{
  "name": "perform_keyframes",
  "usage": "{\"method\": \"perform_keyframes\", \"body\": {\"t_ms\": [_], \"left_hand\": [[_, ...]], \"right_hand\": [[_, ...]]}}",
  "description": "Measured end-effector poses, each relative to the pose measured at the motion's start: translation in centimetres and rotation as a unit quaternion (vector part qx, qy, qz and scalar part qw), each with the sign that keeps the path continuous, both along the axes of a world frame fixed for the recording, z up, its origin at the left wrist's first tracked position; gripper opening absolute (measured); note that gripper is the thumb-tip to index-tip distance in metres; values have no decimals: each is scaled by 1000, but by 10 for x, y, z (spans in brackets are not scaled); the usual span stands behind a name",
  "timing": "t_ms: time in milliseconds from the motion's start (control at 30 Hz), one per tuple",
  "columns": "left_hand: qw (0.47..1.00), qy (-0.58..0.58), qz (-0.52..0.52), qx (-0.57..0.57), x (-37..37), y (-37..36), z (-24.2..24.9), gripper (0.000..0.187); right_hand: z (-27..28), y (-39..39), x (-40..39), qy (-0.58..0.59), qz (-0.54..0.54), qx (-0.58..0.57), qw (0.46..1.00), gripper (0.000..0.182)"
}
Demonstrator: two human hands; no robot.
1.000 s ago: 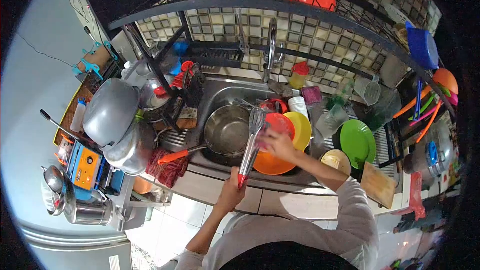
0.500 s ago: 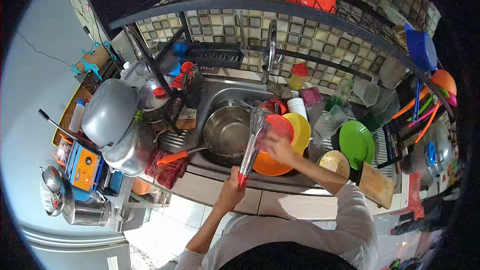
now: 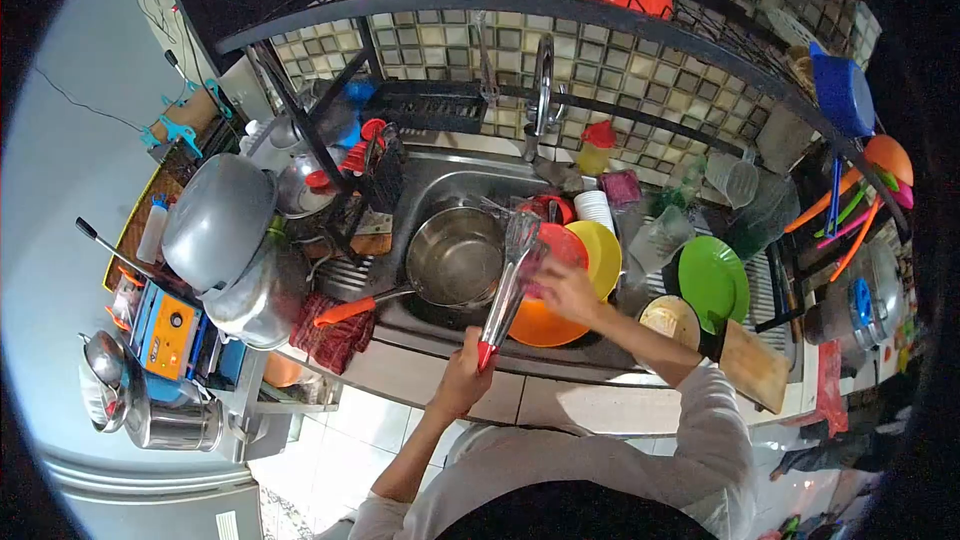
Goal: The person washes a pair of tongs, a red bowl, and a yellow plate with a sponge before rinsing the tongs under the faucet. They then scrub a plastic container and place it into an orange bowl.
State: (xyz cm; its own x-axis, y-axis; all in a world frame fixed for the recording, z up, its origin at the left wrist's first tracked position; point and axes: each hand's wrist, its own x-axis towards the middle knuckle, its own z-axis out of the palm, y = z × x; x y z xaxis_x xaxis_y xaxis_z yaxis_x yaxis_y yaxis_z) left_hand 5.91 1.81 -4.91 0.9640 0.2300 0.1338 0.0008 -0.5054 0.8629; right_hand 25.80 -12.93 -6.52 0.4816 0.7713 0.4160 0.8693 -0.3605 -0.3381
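Note:
My left hand (image 3: 463,380) is closed around the red end of a pair of metal tongs (image 3: 505,295), held slanting up over the sink's front edge. My right hand (image 3: 565,295) is curled beside the upper part of the tongs, with a blurred pink sponge (image 3: 533,287) mostly hidden under its fingers. Below and behind it are a red plate (image 3: 563,243), a yellow plate (image 3: 601,255) and an orange bowl (image 3: 545,328). To the left of the tongs, a steel saucepan (image 3: 455,258) with an orange handle rests in the sink.
A faucet (image 3: 543,90) rises behind the sink. On the right are a green plate (image 3: 714,285), clear cups, a cream bowl (image 3: 670,323) and a wooden board (image 3: 755,365). Large pots (image 3: 220,225) and a red cloth (image 3: 338,333) sit left. A black rack (image 3: 540,5) spans above.
My right hand has shifted slightly right and down along the tongs. The left hand keeps its hold with the tongs nearly still.

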Motion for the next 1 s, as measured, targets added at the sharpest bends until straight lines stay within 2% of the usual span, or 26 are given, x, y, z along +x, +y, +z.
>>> {"method": "perform_keyframes", "body": {"t_ms": [67,133,200,267,333,367,400,467,600,633,667,733,767,833,900,933,1000], "left_hand": [[1000,-13,1,6,2,-1,-2,28],[1000,2,4,6,0,0,-8,28],[1000,14,7,9,-3,0,-9,29],[1000,-1,4,2,-1,0,-5,29],[999,-36,7,18,3,-2,-2,29],[997,-65,9,34,3,-2,0,29],[997,-62,8,34,2,-3,2,29],[1000,-9,12,5,-1,-3,5,29],[999,-34,4,14,1,-1,1,30],[1000,-24,5,13,0,0,-1,28],[1000,-10,5,13,-1,0,-3,26],[1000,11,7,8,-5,0,-6,26],[1000,28,8,6,-6,0,-6,27],[999,48,8,15,-11,-3,4,28],[999,47,18,14,-14,-6,24,33],[999,47,19,13,-14,-6,29,33],[993,88,52,60,-11,-7,33,33]], "right_hand": [[7,1,-26,-14,125,37,991,34],[4,-1,-20,-10,112,15,994,36],[1,-2,5,-19,-11,-1,1000,34],[-7,-2,0,-30,-15,17,999,33],[-15,-3,-27,-8,91,-29,995,36],[-4,2,-34,-86,156,92,980,37],[-2,2,-28,-83,156,93,980,37],[3,0,-12,-36,-7,-35,999,35],[2,1,-14,-57,29,18,998,40],[-4,0,-26,21,76,14,997,39],[-4,0,-24,22,77,14,997,39],[-2,-2,-13,-8,54,-53,997,41],[-6,-2,7,-14,23,33,999,37],[-10,-8,45,-26,-75,92,993,29],[35,-10,45,33,-136,199,970,24],[50,-11,40,33,-134,198,970,24],[67,-8,30,98,-166,298,935,23]]}}
